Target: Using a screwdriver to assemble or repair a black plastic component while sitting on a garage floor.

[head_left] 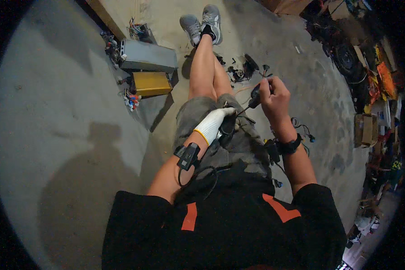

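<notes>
In my lap, my left hand (213, 123), in a white knitted glove with a yellow cuff edge, is closed round a dark, rounded part (228, 127). What kind of part it is, I cannot make out. My bare right hand (276, 100) is raised to the right of it, fingers wrapped round a screwdriver (255, 98) with a black handle. Its thin shaft slants down and left toward the dark part. Whether the tip touches the part is too small to tell.
Left of my legs, a grey metal box (148, 56) and a yellow metal box (152, 84) with coloured wire connectors (132, 100) sit on the floor. Small black parts (239, 74) lie scattered right of my shins. Clutter with a cardboard box (366, 129) lines the far right.
</notes>
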`<state>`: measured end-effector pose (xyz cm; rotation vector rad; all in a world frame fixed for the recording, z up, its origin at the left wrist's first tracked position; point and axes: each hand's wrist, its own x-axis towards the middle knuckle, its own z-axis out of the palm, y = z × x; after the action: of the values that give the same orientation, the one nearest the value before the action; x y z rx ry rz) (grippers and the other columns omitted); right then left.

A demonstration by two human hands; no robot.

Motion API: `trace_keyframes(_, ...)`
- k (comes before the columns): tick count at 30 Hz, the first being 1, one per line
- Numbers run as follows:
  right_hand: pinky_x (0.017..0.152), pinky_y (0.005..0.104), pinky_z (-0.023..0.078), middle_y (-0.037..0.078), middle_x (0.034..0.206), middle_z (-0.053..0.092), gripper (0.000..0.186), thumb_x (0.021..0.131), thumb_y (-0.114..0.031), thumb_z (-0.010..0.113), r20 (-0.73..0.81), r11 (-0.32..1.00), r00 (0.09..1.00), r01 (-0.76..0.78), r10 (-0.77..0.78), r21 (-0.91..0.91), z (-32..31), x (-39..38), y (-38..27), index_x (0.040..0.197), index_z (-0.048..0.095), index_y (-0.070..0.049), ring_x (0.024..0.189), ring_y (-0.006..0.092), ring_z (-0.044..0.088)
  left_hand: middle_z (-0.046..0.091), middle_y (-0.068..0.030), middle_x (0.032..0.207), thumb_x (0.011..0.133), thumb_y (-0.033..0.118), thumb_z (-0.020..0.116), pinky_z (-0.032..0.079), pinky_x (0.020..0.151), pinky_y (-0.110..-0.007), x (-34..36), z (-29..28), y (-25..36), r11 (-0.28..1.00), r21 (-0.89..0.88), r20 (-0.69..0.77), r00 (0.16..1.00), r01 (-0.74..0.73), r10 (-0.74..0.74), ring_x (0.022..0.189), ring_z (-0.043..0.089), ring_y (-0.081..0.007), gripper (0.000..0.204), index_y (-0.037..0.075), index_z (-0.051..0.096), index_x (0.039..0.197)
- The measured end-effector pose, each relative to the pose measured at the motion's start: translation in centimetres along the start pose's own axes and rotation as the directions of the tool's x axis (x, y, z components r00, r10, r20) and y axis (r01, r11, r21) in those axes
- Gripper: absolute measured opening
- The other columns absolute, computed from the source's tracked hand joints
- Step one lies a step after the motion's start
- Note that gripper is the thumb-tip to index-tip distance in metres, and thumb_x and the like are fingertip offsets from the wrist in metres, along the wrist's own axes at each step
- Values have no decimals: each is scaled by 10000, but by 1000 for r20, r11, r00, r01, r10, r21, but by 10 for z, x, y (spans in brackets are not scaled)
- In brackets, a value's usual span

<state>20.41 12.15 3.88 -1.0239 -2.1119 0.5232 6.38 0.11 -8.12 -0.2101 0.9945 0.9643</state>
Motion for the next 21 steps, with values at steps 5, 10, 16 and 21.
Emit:
trace_keyframes(5,789,380,522,214,945,672,287,1051,-220,485,380,970,925,-95,3,225,-21,11,-11,1190,606,0,876,318,682,719,-151,837,992,276,615,607,608,-410,11,-10,-4,999,-50,98,995,-14,19,661,708,-317,262,22,666,1034)
trace_keyframes(10,806,317,560,95,1023,733,188,1038,-124,554,527,852,848,-231,-61,470,-34,19,-28,1156,630,1,906,172,717,719,-156,846,989,283,620,609,614,-411,-4,-4,-1,1000,-4,56,998,7,-7,645,699,-315,275,15,664,1034)
trace_keyframes(16,629,306,529,106,719,668,199,924,-186,714,303,959,952,-50,-38,279,-6,2,-12,1021,691,-14,649,160,667,725,-160,860,990,297,617,599,588,-405,2,-4,-2,1000,6,47,999,10,-10,634,695,-309,287,19,663,1039)
trace_keyframes(21,615,347,529,147,714,675,244,936,-244,699,133,965,987,-117,87,233,4,3,-1,941,659,-3,616,247,683,725,-155,861,995,291,606,592,575,-404,0,-1,-5,999,26,-7,1000,-29,29,644,701,-306,278,22,656,1041)
